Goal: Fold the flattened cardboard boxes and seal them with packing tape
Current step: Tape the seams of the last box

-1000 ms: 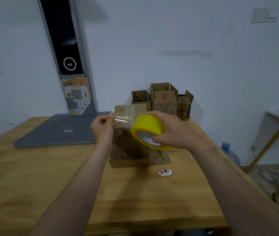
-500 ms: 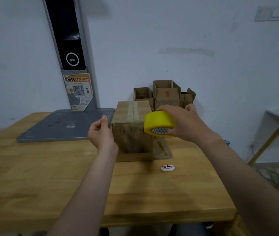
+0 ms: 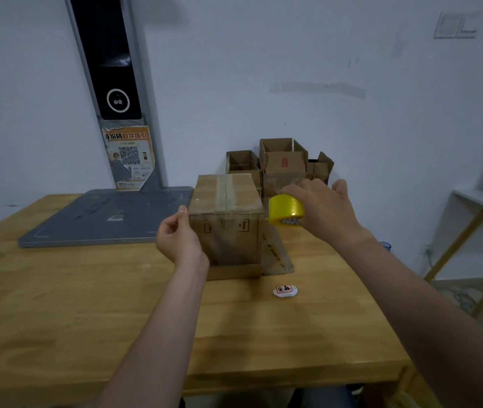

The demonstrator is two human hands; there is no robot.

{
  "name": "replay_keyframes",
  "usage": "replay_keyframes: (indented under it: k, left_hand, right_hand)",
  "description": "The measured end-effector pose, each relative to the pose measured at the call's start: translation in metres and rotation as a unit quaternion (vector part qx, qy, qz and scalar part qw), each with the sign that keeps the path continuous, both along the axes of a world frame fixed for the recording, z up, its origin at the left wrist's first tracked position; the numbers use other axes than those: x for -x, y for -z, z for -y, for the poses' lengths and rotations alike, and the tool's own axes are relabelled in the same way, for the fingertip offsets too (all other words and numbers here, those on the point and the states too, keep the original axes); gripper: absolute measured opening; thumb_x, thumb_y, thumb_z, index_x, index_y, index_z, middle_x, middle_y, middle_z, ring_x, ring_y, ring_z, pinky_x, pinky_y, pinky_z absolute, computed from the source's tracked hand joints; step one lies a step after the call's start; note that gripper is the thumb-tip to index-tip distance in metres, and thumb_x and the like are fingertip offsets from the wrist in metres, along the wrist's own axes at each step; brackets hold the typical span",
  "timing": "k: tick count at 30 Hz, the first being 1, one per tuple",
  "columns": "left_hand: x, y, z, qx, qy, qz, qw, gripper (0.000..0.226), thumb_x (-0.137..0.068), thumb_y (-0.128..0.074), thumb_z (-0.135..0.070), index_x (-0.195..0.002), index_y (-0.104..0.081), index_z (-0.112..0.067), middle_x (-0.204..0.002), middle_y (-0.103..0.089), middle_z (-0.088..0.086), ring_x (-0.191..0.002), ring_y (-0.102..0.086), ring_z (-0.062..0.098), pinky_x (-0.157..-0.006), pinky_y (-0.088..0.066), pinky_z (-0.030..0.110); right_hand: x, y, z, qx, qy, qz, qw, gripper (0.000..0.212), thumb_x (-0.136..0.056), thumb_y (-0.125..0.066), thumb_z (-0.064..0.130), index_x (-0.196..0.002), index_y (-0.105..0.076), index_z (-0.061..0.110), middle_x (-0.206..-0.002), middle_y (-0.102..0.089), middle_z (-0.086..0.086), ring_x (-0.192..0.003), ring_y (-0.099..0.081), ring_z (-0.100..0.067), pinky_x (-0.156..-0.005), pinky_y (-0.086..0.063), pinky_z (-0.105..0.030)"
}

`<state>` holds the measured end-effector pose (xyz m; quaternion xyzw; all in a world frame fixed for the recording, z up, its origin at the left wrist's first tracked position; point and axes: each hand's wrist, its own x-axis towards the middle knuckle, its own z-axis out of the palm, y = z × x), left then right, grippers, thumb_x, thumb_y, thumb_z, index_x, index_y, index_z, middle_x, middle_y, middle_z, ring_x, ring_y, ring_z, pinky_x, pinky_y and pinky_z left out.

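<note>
right hand (image 3: 322,207) apparently around tape roll (image 3: 285,208)

Box (image 3: 228,219) on table (image 3: 57,304), left hand (image 3: 177,240) at its left, tape roll (image 3: 285,209) at right — open boxes (image 3: 283,163) behind.

A grey base (image 3: 107,219) with an upright post (image 3: 104,54) lay on the wooden bench (image 3: 57,319); a small white tag (image 3: 285,290) sat nearer.

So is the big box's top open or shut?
Shut: the box has its top flaps flat, with a tape strip over the seam.
</note>
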<state>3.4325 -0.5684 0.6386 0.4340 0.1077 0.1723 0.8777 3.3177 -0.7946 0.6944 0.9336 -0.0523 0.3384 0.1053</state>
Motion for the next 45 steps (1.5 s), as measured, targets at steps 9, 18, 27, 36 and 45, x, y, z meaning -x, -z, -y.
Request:
replay_keyframes:
  k: [9,18,27,36,45]
  left_hand:
    - [-0.008,0.008,0.003,0.010,-0.030,-0.012,0.999,0.013,-0.090,-0.077,-0.021,-0.080,-0.072,-0.016,-0.082,-0.075,-0.008,-0.082,-0.071,-0.002,-0.071,-0.053,0.011]
    - [-0.012,-0.005,-0.006,-0.007,-0.023,0.026,0.999,0.013,-0.089,-0.078,-0.023,-0.079,-0.073,-0.017,-0.077,-0.076,-0.016,-0.083,-0.071,-0.004,-0.071,-0.053,0.009]
    - [-0.025,0.008,-0.025,0.043,-0.012,-0.013,0.999,0.018,-0.088,-0.079,-0.025,-0.074,-0.070,-0.019,-0.078,-0.070,-0.006,-0.082,-0.062,0.011,-0.099,-0.053,0.048]
    - [-0.026,0.007,-0.020,0.025,0.004,-0.023,0.999,0.017,-0.088,-0.079,-0.027,-0.074,-0.071,-0.020,-0.081,-0.071,-0.007,-0.089,-0.068,0.010,-0.096,-0.058,0.041]
    - [-0.050,0.025,-0.020,0.000,0.024,-0.054,0.998,0.016,-0.089,-0.078,-0.029,-0.080,-0.071,-0.019,-0.073,-0.069,-0.012,-0.049,-0.054,-0.005,-0.058,-0.050,0.020]
  right_hand:
    - [-0.021,0.002,-0.010,0.028,0.030,-0.026,0.999,0.053,-0.090,-0.073,0.023,-0.132,-0.051,0.043,-0.108,-0.059,0.005,-0.108,-0.055,-0.020,-0.080,-0.022,-0.040]
    - [-0.018,0.008,-0.004,0.060,0.075,-0.045,0.994,0.063,-0.088,-0.076,0.021,-0.140,-0.050,0.044,-0.113,-0.061,0.001,-0.110,-0.054,-0.023,-0.088,-0.032,-0.043]
    - [-0.015,0.014,0.015,-0.016,0.047,0.004,0.999,0.065,-0.074,-0.076,0.006,-0.129,-0.049,0.030,-0.116,-0.064,0.005,-0.112,-0.043,-0.020,-0.080,-0.019,-0.040]
    - [-0.018,0.021,0.010,0.037,0.087,0.084,0.992,0.044,-0.066,-0.078,0.004,-0.102,-0.059,0.018,-0.096,-0.064,-0.006,-0.097,-0.054,-0.034,-0.075,-0.023,-0.042]
    - [-0.032,0.037,0.003,0.008,0.094,0.047,0.994,0.044,-0.068,-0.075,0.002,-0.103,-0.056,0.020,-0.097,-0.062,-0.005,-0.097,-0.049,-0.031,-0.073,-0.027,-0.042]
